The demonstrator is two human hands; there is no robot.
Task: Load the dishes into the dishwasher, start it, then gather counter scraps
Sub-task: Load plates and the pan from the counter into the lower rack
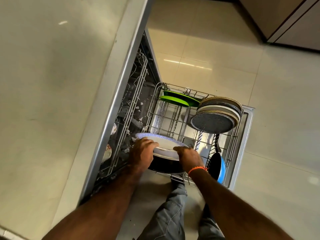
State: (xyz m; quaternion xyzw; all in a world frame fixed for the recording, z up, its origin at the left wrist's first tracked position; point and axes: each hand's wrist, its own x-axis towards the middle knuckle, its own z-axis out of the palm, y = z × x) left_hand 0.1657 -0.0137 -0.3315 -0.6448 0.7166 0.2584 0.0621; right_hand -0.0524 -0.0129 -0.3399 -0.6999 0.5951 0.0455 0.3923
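A white plate [164, 142] with a patterned rim is held over the near left corner of the pulled-out lower rack [174, 122]. My left hand [142, 151] grips its near left edge and my right hand [188, 155] grips its near right edge. Under the plate sits a dark round pan [164, 165]. Standing in the rack are two green plates [178, 100], a row of several grey and beige plates [218, 115], and a blue pan [218, 166] with a black handle.
The dishwasher door [245, 135] lies open over the pale tiled floor [277, 101]. The upper rack [133, 94] stays inside, with patterned cups [108, 152] at its left. The countertop [52, 84] fills the left side. My legs stand just before the rack.
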